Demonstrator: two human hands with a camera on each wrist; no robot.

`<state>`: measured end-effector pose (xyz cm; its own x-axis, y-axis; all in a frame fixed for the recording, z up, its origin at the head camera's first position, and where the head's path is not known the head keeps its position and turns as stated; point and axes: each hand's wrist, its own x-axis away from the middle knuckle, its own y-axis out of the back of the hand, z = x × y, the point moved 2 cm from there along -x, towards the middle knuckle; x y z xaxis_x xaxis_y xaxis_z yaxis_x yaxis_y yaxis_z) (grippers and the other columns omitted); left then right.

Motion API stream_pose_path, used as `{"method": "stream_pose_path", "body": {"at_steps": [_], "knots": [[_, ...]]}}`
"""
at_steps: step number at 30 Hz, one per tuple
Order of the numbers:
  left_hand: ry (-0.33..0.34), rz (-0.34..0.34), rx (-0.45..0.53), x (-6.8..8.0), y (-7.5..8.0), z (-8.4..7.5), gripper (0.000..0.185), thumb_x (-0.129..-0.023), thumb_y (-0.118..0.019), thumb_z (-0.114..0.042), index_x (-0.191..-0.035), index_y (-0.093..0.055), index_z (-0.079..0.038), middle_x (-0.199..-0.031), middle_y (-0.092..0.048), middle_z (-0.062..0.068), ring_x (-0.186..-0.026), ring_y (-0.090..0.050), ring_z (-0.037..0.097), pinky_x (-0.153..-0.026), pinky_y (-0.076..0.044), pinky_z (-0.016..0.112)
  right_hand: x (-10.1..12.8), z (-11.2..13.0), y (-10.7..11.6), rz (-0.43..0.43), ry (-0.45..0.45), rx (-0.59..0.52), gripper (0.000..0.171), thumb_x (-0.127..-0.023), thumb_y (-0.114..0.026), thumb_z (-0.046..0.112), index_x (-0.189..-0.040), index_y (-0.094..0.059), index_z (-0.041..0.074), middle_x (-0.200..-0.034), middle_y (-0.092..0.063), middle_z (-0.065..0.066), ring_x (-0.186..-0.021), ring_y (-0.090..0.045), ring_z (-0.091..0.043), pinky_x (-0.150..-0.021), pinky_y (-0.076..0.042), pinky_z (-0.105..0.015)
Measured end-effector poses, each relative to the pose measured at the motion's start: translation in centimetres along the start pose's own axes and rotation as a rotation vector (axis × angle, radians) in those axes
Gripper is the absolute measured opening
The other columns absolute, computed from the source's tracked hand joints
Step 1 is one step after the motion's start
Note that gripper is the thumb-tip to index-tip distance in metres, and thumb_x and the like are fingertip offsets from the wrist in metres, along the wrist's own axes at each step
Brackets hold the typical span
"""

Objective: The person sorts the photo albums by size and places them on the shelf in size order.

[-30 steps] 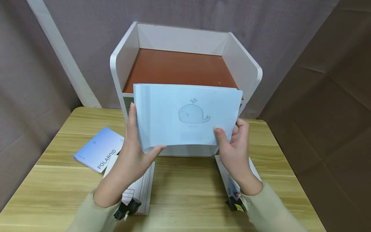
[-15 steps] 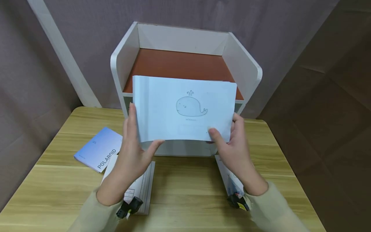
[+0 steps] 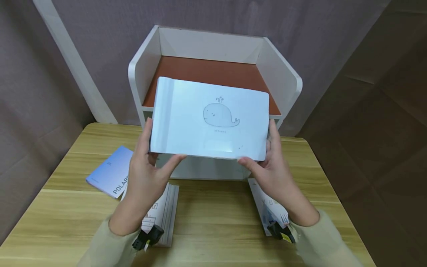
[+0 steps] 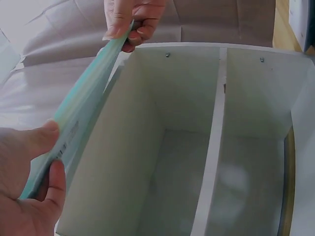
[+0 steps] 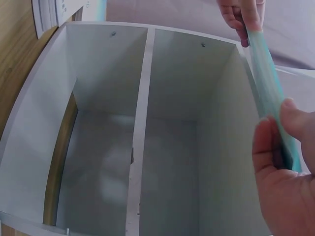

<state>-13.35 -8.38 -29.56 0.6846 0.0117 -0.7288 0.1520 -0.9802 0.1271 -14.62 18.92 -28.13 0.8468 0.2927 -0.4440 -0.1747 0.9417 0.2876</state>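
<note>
A thin book (image 3: 213,118) with a pale cover and a line drawing of a whale is held up level with the shelf's brown top. My left hand (image 3: 146,178) grips its left end, thumb along the near edge. On the opposite end my right hand (image 3: 277,178) holds it the same way, thumb at the near corner. Seen edge-on in the left wrist view, the book (image 4: 83,108) shows a turquoise edge, pinched between thumb and fingers. The right wrist view has the book (image 5: 268,73) slanting along the shelf's top edge, both hands on it.
A white shelf unit (image 3: 281,70) stands at the back, its front split by an upright divider (image 5: 142,113). On the wooden table (image 3: 213,222) lie a blue POLAROID book (image 3: 110,172), a stack of white booklets (image 3: 166,218) and more booklets (image 3: 261,207) at right.
Both hands have raised the book over the shelf top, its right end now lower than its left. My right thumb has slid off the cover to the near edge.
</note>
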Motion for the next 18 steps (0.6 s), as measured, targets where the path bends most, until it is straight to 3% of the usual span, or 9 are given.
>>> {"method": "stream_pose_path", "body": {"at_steps": [4, 8, 11, 15, 18], "knots": [[-0.006, -0.048, 0.026, -0.7, 0.0, -0.3, 0.1, -0.072, -0.076, 0.013, -0.153, -0.019, -0.003, -0.146, -0.036, 0.01, -0.124, -0.049, 0.025, -0.097, -0.047, 0.031, -0.2, 0.4, 0.2, -0.061, 0.032, -0.01, 0.101, -0.087, -0.066, -0.008, -0.155, 0.003, 0.019, -0.141, -0.043, -0.019, -0.117, -0.055, -0.023, -0.082, -0.054, -0.023], [0.012, -0.073, 0.044, -1.9, -0.1, -0.6, 0.094, -0.074, -0.076, 0.01, -0.152, -0.025, -0.006, -0.143, -0.037, 0.009, -0.123, -0.049, 0.024, -0.096, -0.048, 0.032, -1.1, 0.9, 0.3, -0.119, 0.067, -0.019, 0.092, -0.087, -0.065, -0.007, -0.155, -0.005, 0.01, -0.152, -0.032, -0.015, -0.126, -0.048, -0.022, -0.088, -0.051, -0.023], [0.053, -0.085, 0.029, -2.9, -0.1, -0.5, 0.091, -0.077, -0.077, 0.005, -0.151, -0.026, -0.007, -0.142, -0.038, 0.008, -0.121, -0.049, 0.021, -0.095, -0.048, 0.03, -2.0, 1.3, 0.5, -0.153, 0.068, -0.005, 0.084, -0.089, -0.065, -0.002, -0.155, -0.012, 0.007, -0.148, -0.037, -0.015, -0.113, -0.057, -0.021, -0.086, -0.052, -0.023], [0.105, -0.084, -0.043, -3.8, 0.0, -0.1, 0.086, -0.081, -0.077, -0.007, -0.151, -0.027, -0.008, -0.141, -0.039, 0.006, -0.115, -0.051, 0.017, -0.09, -0.051, 0.026, -3.0, 1.5, 0.7, -0.176, 0.039, 0.041, 0.078, -0.091, -0.066, 0.006, -0.154, -0.019, 0.007, -0.13, -0.051, -0.018, -0.086, -0.064, -0.02, -0.08, -0.054, -0.023], [0.13, -0.058, -0.124, -4.3, 0.2, 0.1, 0.084, -0.084, -0.076, -0.017, -0.151, -0.027, -0.008, -0.144, -0.037, 0.003, -0.112, -0.052, 0.014, -0.086, -0.053, 0.029, -3.5, 1.4, 0.9, -0.19, 0.015, 0.075, 0.076, -0.092, -0.066, 0.011, -0.153, -0.021, 0.006, -0.12, -0.057, -0.017, -0.085, -0.064, -0.02, -0.081, -0.054, -0.023]]}}
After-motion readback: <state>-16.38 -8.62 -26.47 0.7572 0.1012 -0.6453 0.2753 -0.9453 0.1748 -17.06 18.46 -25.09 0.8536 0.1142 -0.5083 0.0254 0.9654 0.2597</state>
